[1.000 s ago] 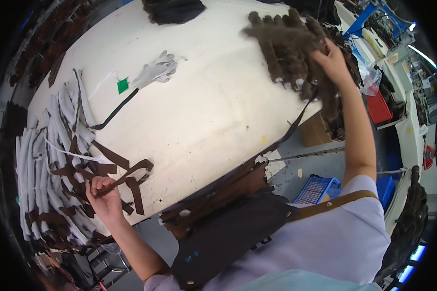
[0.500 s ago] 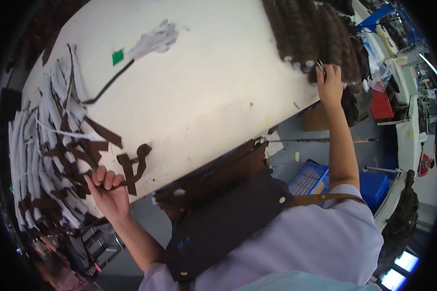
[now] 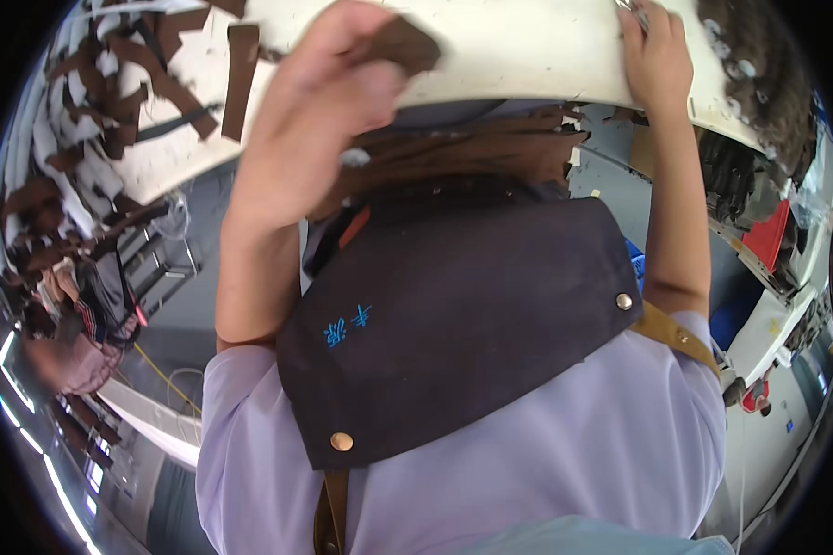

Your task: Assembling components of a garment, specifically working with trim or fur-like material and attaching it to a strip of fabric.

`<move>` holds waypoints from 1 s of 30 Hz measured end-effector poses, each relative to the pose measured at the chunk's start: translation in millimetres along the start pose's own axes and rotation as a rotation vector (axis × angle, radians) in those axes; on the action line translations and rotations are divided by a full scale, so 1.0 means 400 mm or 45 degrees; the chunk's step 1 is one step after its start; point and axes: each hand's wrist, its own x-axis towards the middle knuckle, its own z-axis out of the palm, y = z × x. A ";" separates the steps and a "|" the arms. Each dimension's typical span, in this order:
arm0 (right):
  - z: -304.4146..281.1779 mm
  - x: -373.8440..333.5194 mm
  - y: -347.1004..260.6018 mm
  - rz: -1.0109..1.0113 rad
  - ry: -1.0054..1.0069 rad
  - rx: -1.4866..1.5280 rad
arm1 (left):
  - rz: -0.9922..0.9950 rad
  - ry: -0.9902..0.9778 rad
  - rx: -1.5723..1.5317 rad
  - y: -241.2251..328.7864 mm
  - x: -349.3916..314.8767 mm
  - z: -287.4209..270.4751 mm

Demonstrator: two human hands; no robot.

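Observation:
My left hand (image 3: 329, 92) is raised close to the camera and pinches a small brown leather piece (image 3: 405, 44). It hangs over the near edge of the white table (image 3: 528, 55). My right hand (image 3: 659, 57) rests with curled fingers on the table edge at the upper right. A bit of grey metal shows at its fingertips, and I cannot tell whether the hand grips it. More brown leather strips (image 3: 241, 79) and white strips (image 3: 55, 153) lie on the table's left part. Brown pieces (image 3: 491, 153) also hang under the table edge against my dark apron (image 3: 453, 305).
A pile of dark brown pieces (image 3: 764, 65) sits on the table's right end. A red bin (image 3: 770, 233) and a blue crate (image 3: 634, 259) stand on the floor at the right. A metal rack (image 3: 162, 264) and cables are at the lower left.
The view has swung down onto my apron and shirt. My left hand has left the strips at the table's left and come up to the middle with a brown piece. My right hand has drawn back to the table edge.

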 end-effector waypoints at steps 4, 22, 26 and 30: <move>-0.099 0.056 -0.203 -0.747 0.615 0.091 | -0.079 -0.080 0.703 -0.023 -0.023 0.047; 0.123 -0.453 0.111 0.624 -0.523 1.131 | -0.574 -0.015 1.854 -0.319 -0.395 -0.258; 0.287 -0.567 0.121 0.492 -0.228 0.660 | -0.492 0.198 2.028 -0.347 -0.435 -0.231; 0.134 -0.458 -0.001 0.597 -0.251 0.895 | -0.450 0.232 1.346 -0.090 -0.358 -0.186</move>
